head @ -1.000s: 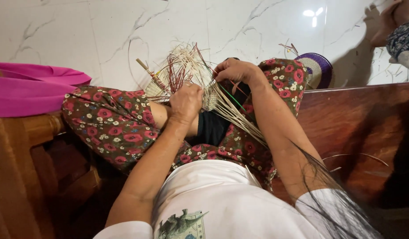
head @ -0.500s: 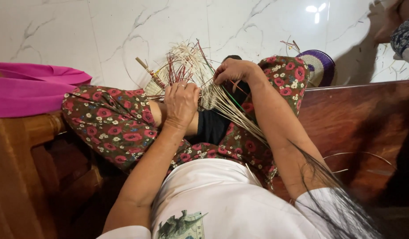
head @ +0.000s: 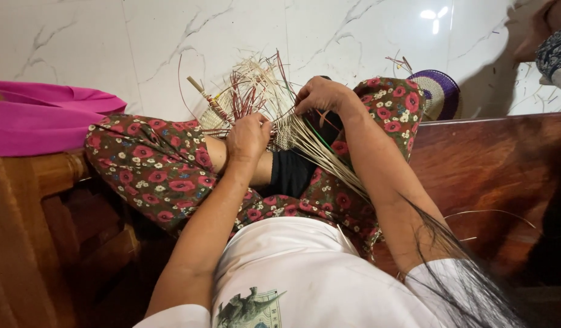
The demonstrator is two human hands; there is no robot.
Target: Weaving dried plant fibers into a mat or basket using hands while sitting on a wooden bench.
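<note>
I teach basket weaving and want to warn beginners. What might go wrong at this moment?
The loose pale strands run unsecured under the right hand across the lap, so they might tangle or kink. The stiff red and pale ends fan up near the left hand and may poke it. The half-woven piece rests on a knee only and might slip.

white marble floor point(head: 171, 36), dark wooden bench point(head: 493, 170)

Dark wooden bench point(head: 493, 170) — pink cloth point(head: 43, 118) draped at one end.
</note>
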